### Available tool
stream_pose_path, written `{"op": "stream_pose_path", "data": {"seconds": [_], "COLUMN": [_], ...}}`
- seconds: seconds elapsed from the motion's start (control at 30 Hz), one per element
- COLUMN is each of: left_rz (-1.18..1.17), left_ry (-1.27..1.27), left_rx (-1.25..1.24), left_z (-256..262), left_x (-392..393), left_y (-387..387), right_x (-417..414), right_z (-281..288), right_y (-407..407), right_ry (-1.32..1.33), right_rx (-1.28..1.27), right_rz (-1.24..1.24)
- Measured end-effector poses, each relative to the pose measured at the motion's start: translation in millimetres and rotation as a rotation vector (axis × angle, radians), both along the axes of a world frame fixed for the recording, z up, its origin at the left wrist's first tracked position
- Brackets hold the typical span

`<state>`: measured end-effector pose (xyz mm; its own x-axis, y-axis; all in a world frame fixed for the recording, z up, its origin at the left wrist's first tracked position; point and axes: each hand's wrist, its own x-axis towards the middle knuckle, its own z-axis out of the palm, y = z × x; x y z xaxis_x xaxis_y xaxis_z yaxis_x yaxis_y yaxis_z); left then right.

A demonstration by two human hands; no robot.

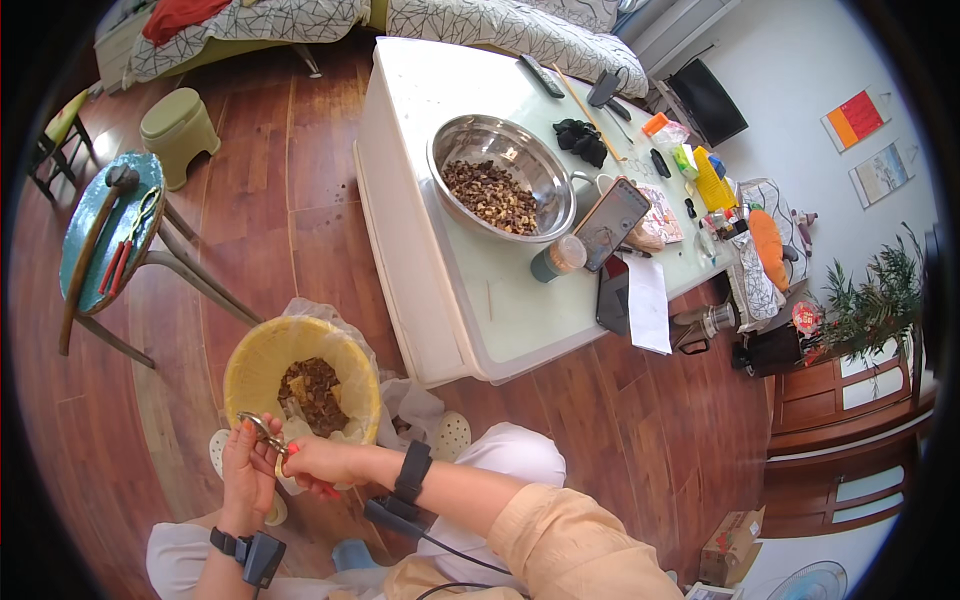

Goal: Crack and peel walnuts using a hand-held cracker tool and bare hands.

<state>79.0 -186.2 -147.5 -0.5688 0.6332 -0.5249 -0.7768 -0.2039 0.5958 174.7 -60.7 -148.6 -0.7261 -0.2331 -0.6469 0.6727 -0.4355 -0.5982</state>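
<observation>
My right hand (322, 459) grips the red handles of a plier-like metal tool (264, 429). Its silvery jaws reach to my left hand (251, 465), whose thumb and fingers lie around them; whether they pinch a small piece is hidden. Just beyond both hands stands a yellow plastic basket (238, 358) with a clear bag liner, holding brown shell fragments (319, 390). On the table, a steel bowl (551, 161) contains brown and pale broken nut pieces (491, 196).
A hammer (101, 225) and red-handled pliers (127, 240) lie on a teal-topped stool (82, 214) at left. The white table (442, 322) also carries a propped phone (611, 225), a lidded cup (559, 259) and black gloves (581, 141). A green step stool (176, 124) stands farther back.
</observation>
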Motion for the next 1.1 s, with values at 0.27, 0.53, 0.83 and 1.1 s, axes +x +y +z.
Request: {"op": "stream_pose_path", "data": {"seconds": [0.27,0.53,0.83,1.1], "left_rz": [-0.010,-0.051,-0.093,-0.104], "left_ry": [0.085,-0.052,-0.065,-0.073], "left_rx": [0.021,0.049,0.064,0.090], "left_z": [-7.7,-0.1,1.1,-1.4], "left_x": [-2.6,-1.0,-6.0,-2.9], "left_y": [-12.3,-5.7,-7.6,-5.5], "right_x": [-4.5,-1.9,-2.6,-1.4], "right_z": [4.6,12.2,21.2,10.6], "right_y": [-11.6,11.3,12.0,4.4], "right_ry": [-0.006,-0.079,-0.049,-0.076], "right_rx": [0.077,-0.096,0.012,-0.109], "right_rz": [0.024,0.128,0.054,-0.006]}}
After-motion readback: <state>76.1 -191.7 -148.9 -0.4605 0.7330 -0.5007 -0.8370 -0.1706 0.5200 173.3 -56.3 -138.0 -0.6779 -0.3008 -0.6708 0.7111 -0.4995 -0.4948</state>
